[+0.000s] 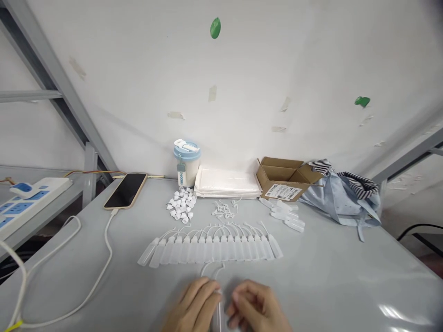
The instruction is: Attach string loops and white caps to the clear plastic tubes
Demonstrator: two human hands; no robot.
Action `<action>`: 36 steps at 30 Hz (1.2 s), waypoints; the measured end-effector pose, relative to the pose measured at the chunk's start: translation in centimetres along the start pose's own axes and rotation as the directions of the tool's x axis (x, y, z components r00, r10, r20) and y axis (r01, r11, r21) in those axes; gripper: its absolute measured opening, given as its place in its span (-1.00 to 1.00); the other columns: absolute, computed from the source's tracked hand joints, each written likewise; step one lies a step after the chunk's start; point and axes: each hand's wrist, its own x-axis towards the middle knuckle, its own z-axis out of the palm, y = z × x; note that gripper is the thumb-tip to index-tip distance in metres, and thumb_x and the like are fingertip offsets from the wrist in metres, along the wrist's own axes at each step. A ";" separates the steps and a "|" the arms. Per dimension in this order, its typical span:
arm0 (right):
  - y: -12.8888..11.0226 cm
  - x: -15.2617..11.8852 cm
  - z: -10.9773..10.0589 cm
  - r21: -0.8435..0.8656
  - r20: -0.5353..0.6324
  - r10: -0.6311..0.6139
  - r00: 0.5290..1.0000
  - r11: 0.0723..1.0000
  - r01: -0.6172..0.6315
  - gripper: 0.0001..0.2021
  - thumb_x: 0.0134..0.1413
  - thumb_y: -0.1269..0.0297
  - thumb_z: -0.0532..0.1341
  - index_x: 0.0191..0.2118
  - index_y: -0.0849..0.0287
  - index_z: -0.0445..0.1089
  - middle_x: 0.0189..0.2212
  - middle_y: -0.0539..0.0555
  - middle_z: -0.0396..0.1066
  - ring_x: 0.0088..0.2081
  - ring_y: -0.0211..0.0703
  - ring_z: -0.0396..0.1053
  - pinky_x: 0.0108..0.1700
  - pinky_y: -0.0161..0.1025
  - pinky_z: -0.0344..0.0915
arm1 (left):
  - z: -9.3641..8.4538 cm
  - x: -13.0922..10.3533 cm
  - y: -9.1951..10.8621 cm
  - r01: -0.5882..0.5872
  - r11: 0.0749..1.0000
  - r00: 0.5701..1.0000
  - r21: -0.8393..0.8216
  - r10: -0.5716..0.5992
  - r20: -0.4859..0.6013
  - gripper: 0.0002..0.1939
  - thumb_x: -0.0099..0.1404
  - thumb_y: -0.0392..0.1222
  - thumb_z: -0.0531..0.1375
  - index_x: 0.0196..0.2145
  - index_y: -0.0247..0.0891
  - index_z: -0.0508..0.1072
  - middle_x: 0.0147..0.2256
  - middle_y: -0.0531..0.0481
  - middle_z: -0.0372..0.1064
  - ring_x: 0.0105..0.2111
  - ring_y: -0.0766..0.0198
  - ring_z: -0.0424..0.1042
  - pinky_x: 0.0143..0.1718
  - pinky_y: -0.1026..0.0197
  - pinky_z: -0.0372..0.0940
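Note:
Near the front edge, my left hand (195, 306) is closed around a translucent plastic bottle (217, 318), its fingers over the bottle's upper part. Thin white tubes (212, 268) stick out beyond the fingertips. Just right of that bottle is my right hand (256, 306), fingers curled and thumb near the index finger; whether anything small is between them is hidden. A row of translucent bottles (209, 251) with thin curved tubes lies side by side across the table ahead. Behind it are white caps (182, 204), loose white tubes (223, 210) and several loose bottles (285, 214).
At the back stand a blue-lidded cup (187, 166), a stack of white packets (226, 182), an open cardboard box (282, 180) and a light blue cloth bag (341, 196). On the left lie a phone (126, 190), its white cable (104, 272) and a power strip (32, 198).

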 end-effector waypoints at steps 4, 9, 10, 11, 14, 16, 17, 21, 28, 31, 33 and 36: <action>-2.6 -0.2 -1.4 -0.028 -0.203 -0.161 0.966 0.987 0.159 -0.58 -0.06 -0.12 0.26 -0.47 0.21 0.37 -0.59 0.05 0.45 -0.59 -0.21 0.38 -0.48 -0.29 0.22 | 0.3 -0.4 -0.5 0.051 0.999 0.996 0.014 -0.052 0.070 -0.73 0.28 -0.05 0.15 -0.14 -0.27 0.42 -0.16 -0.11 0.49 -0.14 0.10 0.46 -0.14 0.17 0.41; -5.3 -0.7 -2.5 -0.088 -0.292 -0.269 0.918 0.963 0.254 -0.65 0.00 -0.06 0.23 -0.46 0.18 0.39 -0.59 0.03 0.42 -0.60 -0.19 0.35 -0.45 -0.25 0.24 | 0.2 -0.3 -1.1 0.061 0.997 0.988 0.049 -0.067 0.138 -0.63 0.24 0.04 0.19 -0.10 -0.24 0.40 -0.11 -0.14 0.47 -0.09 0.06 0.42 -0.14 0.19 0.41; -5.6 -0.6 -2.8 -0.100 -0.304 -0.286 0.909 0.958 0.268 -0.66 0.01 -0.05 0.23 -0.47 0.17 0.39 -0.60 0.02 0.41 -0.60 -0.19 0.34 -0.46 -0.24 0.24 | 0.2 -0.3 -1.2 0.059 0.997 0.987 0.057 -0.067 0.143 -0.63 0.24 0.04 0.19 -0.10 -0.24 0.40 -0.11 -0.14 0.46 -0.08 0.05 0.42 -0.15 0.19 0.41; -5.9 -0.6 -3.1 -0.115 -0.316 -0.307 0.898 0.952 0.285 -0.67 0.01 -0.03 0.23 -0.46 0.17 0.40 -0.60 0.01 0.41 -0.61 -0.20 0.34 -0.46 -0.24 0.24 | 0.1 -0.3 -1.3 0.055 0.996 0.987 0.064 -0.064 0.144 -0.64 0.24 0.04 0.19 -0.10 -0.24 0.40 -0.11 -0.14 0.46 -0.08 0.05 0.42 -0.16 0.19 0.41; -7.0 0.3 -4.7 -0.197 -0.355 -0.389 0.850 0.920 0.339 -0.70 0.02 0.00 0.23 -0.43 0.16 0.40 -0.60 0.00 0.41 -0.61 -0.21 0.33 -0.47 -0.25 0.26 | -0.3 0.0 -1.3 0.049 0.998 0.988 0.050 -0.056 0.144 -0.65 0.23 0.04 0.19 -0.12 -0.23 0.40 -0.12 -0.14 0.46 -0.07 0.04 0.40 -0.19 0.21 0.41; -8.0 1.4 -6.2 -0.301 -0.389 -0.459 0.799 0.883 0.361 -0.71 0.04 0.02 0.22 -0.43 0.17 0.41 -0.59 0.02 0.42 -0.59 -0.21 0.33 -0.47 -0.26 0.26 | -1.0 0.6 -1.3 0.089 0.996 0.986 0.000 -0.088 0.144 -0.64 0.21 0.03 0.22 -0.11 -0.23 0.38 -0.10 -0.14 0.43 -0.04 0.04 0.37 -0.17 0.20 0.40; -8.6 2.2 -7.0 -0.362 -0.410 -0.500 0.763 0.857 0.367 -0.71 0.04 0.02 0.22 -0.45 0.17 0.40 -0.61 0.02 0.42 -0.59 -0.22 0.33 -0.47 -0.27 0.26 | -1.4 1.0 -1.4 0.116 0.993 0.984 -0.034 -0.110 0.139 -0.64 0.19 0.00 0.23 -0.11 -0.23 0.37 -0.09 -0.14 0.41 -0.03 0.04 0.35 -0.16 0.19 0.39; -10.3 5.8 -10.7 -0.575 -0.421 -0.641 0.642 0.736 0.357 -0.69 0.04 0.02 0.17 -0.43 0.21 0.39 -0.58 0.09 0.46 -0.57 -0.15 0.40 -0.49 -0.26 0.31 | -2.7 4.1 -2.9 0.210 0.968 0.974 -0.139 -0.195 0.112 -0.75 0.22 -0.23 0.16 -0.11 -0.22 0.35 -0.08 -0.14 0.34 -0.02 0.05 0.28 -0.12 0.11 0.35; -9.1 9.6 -15.2 -0.778 -0.459 -0.754 0.470 0.597 0.198 -0.71 0.01 0.07 0.10 -0.38 0.20 0.39 -0.48 0.20 0.52 -0.44 0.00 0.47 -0.33 -0.13 0.33 | -1.9 10.3 -8.5 0.300 0.947 0.940 -0.116 -0.272 0.207 -0.75 0.35 -0.35 -0.06 -0.22 -0.31 0.41 -0.22 -0.13 0.35 -0.13 0.09 0.26 -0.12 0.02 0.28; -8.3 9.8 -16.3 -0.831 -0.427 -0.784 0.451 0.536 0.146 -0.74 -0.02 0.10 0.08 -0.40 0.17 0.40 -0.45 0.20 0.53 -0.42 0.01 0.45 -0.33 -0.13 0.31 | -0.5 11.5 -9.7 0.273 0.952 0.943 -0.135 -0.237 0.234 -0.71 0.33 -0.40 -0.06 -0.22 -0.30 0.44 -0.25 -0.11 0.39 -0.14 0.11 0.28 -0.15 0.08 0.29; -8.1 9.8 -16.9 -0.859 -0.402 -0.797 0.450 0.499 0.117 -0.75 -0.01 0.13 0.07 -0.40 0.15 0.40 -0.43 0.18 0.53 -0.40 0.00 0.44 -0.34 -0.15 0.30 | 0.5 11.8 -9.9 0.253 0.956 0.944 -0.149 -0.211 0.253 -0.69 0.29 -0.44 -0.05 -0.23 -0.29 0.46 -0.25 -0.09 0.42 -0.16 0.12 0.30 -0.17 0.11 0.30; -8.0 9.8 -18.0 -0.888 -0.368 -0.806 0.464 0.452 0.081 -0.76 -0.02 0.18 0.05 -0.40 0.15 0.41 -0.41 0.18 0.53 -0.36 0.01 0.44 -0.30 -0.14 0.29 | 1.6 11.7 -9.8 0.235 0.959 0.941 -0.159 -0.184 0.283 -0.63 0.22 -0.51 -0.05 -0.24 -0.27 0.48 -0.24 -0.09 0.43 -0.15 0.12 0.31 -0.19 0.12 0.30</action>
